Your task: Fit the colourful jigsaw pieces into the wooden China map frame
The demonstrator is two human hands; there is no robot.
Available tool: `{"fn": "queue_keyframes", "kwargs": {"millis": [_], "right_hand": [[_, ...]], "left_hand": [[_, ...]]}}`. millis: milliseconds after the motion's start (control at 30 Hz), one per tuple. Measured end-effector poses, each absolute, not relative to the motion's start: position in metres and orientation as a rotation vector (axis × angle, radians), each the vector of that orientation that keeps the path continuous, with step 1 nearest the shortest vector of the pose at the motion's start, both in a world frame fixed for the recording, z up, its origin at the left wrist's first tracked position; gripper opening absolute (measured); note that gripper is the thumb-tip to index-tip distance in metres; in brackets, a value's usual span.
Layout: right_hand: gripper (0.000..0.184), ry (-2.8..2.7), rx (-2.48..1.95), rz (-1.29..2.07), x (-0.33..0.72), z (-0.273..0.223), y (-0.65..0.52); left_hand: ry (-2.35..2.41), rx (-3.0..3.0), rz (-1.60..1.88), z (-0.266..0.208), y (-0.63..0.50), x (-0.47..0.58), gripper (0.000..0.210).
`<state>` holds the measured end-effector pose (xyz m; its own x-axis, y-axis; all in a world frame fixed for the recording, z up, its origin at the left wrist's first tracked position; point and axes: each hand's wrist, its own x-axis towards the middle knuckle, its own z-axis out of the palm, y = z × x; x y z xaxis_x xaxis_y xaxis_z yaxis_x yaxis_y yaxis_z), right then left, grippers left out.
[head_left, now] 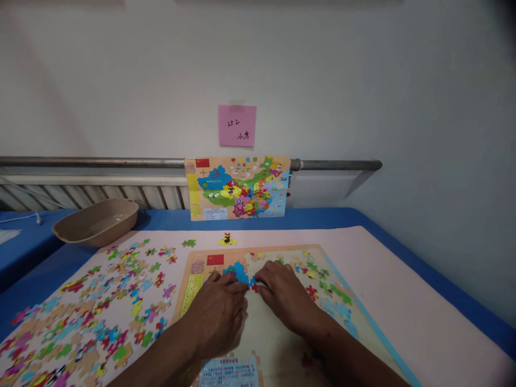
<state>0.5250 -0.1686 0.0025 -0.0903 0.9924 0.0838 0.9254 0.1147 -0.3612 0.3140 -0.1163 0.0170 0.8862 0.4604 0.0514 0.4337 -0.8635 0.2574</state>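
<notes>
A jigsaw board (282, 333) with a pale base and a partly filled map lies in front of me. My left hand (220, 309) rests over its left part, fingers bent together beside the blue map section (237, 270); whatever lies under them is hidden. My right hand (280, 290) is closed, with thumb and index finger pinching a small blue-and-red puzzle piece (253, 286) at the edge of that blue section. Both sets of fingertips nearly meet there. Joined pieces form the flag corner (215, 260), the yellow strip (192, 293) and a light-blue text panel (229, 371).
Many loose puzzle pieces (100, 301) spread across the pink sheet (403, 301) on the left. More lie on the board's right side. A yellow piece (227, 239) sits above the board. A beige basin (97, 220) stands back left. The reference map (237, 188) hangs upright behind.
</notes>
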Motion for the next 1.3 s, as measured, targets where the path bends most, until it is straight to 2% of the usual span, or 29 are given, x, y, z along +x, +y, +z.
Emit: {"fn": "queue_keyframes", "kwargs": {"millis": [233, 467, 633, 900, 1300], "right_hand": [[0.014, -2.099, -1.875, 0.318, 0.527, 0.002, -0.167], [0.011, -2.121, -1.860, 0.311, 0.529, 0.004, -0.170], [0.022, -2.180, -1.851, 0.297, 0.529, 0.005, -0.168], [0.015, -2.177, -1.819, 0.295, 0.528, 0.000, -0.164], [0.022, -2.156, -1.721, 0.244, 0.531, -0.006, -0.167]], "left_hand": [[0.676, 2.818, 0.159, 0.017, -0.115, 0.317, 0.010], [0.687, 2.839, 0.151, 0.017, -0.116, 0.317, 0.011], [0.691, 2.873, 0.133, 0.015, -0.115, 0.317, 0.011], [0.708, 2.852, 0.137, 0.017, -0.114, 0.318, 0.012], [0.702, 2.866, 0.117, 0.019, -0.115, 0.319, 0.009]]}}
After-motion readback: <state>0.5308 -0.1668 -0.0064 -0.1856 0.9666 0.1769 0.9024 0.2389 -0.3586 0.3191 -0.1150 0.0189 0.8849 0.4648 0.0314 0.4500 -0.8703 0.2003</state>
